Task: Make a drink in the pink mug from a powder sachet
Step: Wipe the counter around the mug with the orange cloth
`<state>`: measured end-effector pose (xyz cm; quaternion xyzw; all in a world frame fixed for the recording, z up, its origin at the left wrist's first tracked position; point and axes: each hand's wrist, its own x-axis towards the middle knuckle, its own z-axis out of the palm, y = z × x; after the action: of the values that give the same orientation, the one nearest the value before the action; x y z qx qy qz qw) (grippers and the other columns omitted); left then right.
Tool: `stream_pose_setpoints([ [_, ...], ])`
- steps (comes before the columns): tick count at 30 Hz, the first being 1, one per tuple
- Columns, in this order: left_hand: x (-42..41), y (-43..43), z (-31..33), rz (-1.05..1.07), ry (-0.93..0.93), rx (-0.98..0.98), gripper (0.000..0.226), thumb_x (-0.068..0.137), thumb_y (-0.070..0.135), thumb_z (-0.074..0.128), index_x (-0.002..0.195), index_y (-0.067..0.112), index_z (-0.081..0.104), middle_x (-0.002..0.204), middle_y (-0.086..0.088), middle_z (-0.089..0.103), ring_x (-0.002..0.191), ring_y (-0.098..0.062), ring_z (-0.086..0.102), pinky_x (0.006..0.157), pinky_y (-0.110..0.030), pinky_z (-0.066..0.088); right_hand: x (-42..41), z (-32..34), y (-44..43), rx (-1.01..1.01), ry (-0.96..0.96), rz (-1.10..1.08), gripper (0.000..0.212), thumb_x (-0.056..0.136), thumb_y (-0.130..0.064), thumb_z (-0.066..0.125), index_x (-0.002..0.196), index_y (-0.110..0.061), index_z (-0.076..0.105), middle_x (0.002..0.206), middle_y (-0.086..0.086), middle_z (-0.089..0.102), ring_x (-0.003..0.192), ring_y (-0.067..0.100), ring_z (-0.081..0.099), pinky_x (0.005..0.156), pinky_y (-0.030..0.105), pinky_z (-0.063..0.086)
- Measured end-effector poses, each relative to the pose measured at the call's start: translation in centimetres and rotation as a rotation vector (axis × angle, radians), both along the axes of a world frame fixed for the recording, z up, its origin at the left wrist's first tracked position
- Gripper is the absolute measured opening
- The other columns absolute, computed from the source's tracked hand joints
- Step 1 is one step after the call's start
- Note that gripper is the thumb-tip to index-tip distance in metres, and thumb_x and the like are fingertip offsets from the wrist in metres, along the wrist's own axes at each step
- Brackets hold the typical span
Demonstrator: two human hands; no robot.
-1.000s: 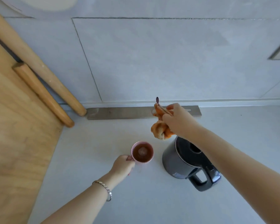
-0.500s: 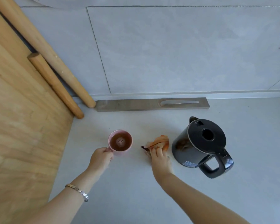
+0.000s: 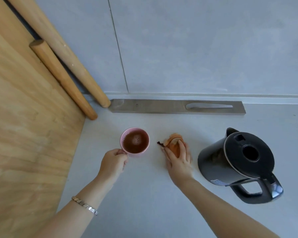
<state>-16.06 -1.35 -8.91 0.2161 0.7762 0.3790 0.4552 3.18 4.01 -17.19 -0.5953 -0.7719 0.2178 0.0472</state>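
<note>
Left grip: left hand (image 3: 113, 163) curls round the pink mug (image 3: 135, 142) handle.
Right grip: right hand (image 3: 179, 162) lies nearly flat on the crumpled sachet (image 3: 174, 145), pressing it to the counter (image 3: 144, 194).
Bearing: the full mug stands just left of the sachet, nearer the left hand.
</note>
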Motion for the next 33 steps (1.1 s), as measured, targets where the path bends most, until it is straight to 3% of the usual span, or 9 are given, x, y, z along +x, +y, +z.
stream_pose_setpoints([
  [3,-0.4,0.5,0.1,0.015,-0.001,-0.003,0.038,0.076,-0.012,0.045,0.045,0.01,0.038,0.046,-0.005,0.035,0.047,-0.019,0.03,0.049,-0.025,0.023,-1.4,-0.5,3.4,0.016,0.118,-0.128,0.037,0.095,-0.024,0.041,0.132,-0.023,0.043,0.158,0.008,0.006,0.146,0.027,0.0,0.118,0.041,0.014],
  [7,-1.0,0.6,0.6,0.01,-0.01,-0.016,0.034,0.079,-0.011,0.044,0.051,0.007,0.039,0.052,-0.006,0.033,0.047,-0.016,0.028,0.045,-0.024,0.022,-3.8,-0.1,7.3,-0.067,0.238,-0.312,0.053,0.088,-0.01,0.05,0.137,-0.019,0.033,0.15,0.006,0.031,0.134,0.029,0.034,0.112,0.043,0.032],
  [12,-1.9,0.9,1.1,0.062,-0.004,0.01,0.03,0.078,-0.012,0.046,0.053,0.005,0.043,0.053,-0.007,0.034,0.048,-0.017,0.028,0.046,-0.023,0.021,-6.6,-1.0,2.4,-0.02,0.331,0.331,0.052,0.079,-0.007,0.038,0.129,-0.014,0.054,0.142,0.01,0.048,0.13,0.029,0.046,0.107,0.038,0.041],
  [16,-2.4,1.2,1.3,0.084,0.014,0.011,0.03,0.077,-0.012,0.047,0.052,0.004,0.044,0.052,-0.007,0.037,0.048,-0.019,0.03,0.047,-0.023,0.023,-3.2,-2.8,-1.2,0.183,0.29,0.717,0.042,0.069,-0.007,0.062,0.108,-0.022,0.069,0.118,0.0,0.068,0.108,0.021,0.065,0.09,0.03,0.053],
  [20,-2.8,0.7,1.6,0.054,0.04,-0.012,0.027,0.078,-0.01,0.047,0.055,0.005,0.044,0.056,-0.009,0.036,0.052,-0.019,0.031,0.049,-0.026,0.024,-1.0,-2.2,4.3,0.226,0.189,0.294,0.034,0.091,-0.015,0.046,0.121,-0.021,0.06,0.128,0.004,0.058,0.121,0.022,0.05,0.094,0.008,0.036],
  [24,-2.7,-0.1,1.6,0.055,0.04,-0.043,0.027,0.079,-0.01,0.046,0.056,0.005,0.044,0.056,-0.009,0.035,0.052,-0.018,0.031,0.05,-0.027,0.025,-1.0,-0.7,9.1,0.142,0.038,-0.252,0.051,0.088,0.002,0.041,0.137,-0.013,0.037,0.136,0.011,0.044,0.12,0.03,0.038,0.101,0.037,0.036],
  [26,-2.6,-0.3,1.7,0.057,0.028,-0.049,0.028,0.079,-0.01,0.046,0.055,0.005,0.043,0.056,-0.008,0.035,0.051,-0.018,0.03,0.048,-0.025,0.024,-3.2,-0.5,9.5,0.091,-0.021,-0.289,0.041,0.09,-0.006,0.044,0.13,-0.012,0.042,0.127,0.016,0.051,0.111,0.032,0.047,0.093,0.04,0.043],
  [29,-2.4,-0.6,1.8,0.058,0.023,-0.044,0.028,0.08,-0.009,0.046,0.056,0.004,0.044,0.057,-0.009,0.037,0.051,-0.017,0.031,0.047,-0.024,0.024,-7.4,0.0,6.0,0.065,0.163,0.065,0.025,0.091,-0.018,0.049,0.113,-0.01,0.059,0.112,0.017,0.062,0.109,0.036,0.055,0.085,0.037,0.044],
  [33,-2.3,-0.7,2.1,0.094,-0.002,-0.023,0.027,0.078,-0.011,0.046,0.056,0.005,0.045,0.058,-0.009,0.037,0.05,-0.017,0.031,0.047,-0.025,0.022,-7.8,-1.1,1.5,0.069,0.165,0.718,0.05,0.077,0.007,0.054,0.124,-0.011,0.058,0.132,0.01,0.058,0.116,0.037,0.049,0.102,0.04,0.04],
])
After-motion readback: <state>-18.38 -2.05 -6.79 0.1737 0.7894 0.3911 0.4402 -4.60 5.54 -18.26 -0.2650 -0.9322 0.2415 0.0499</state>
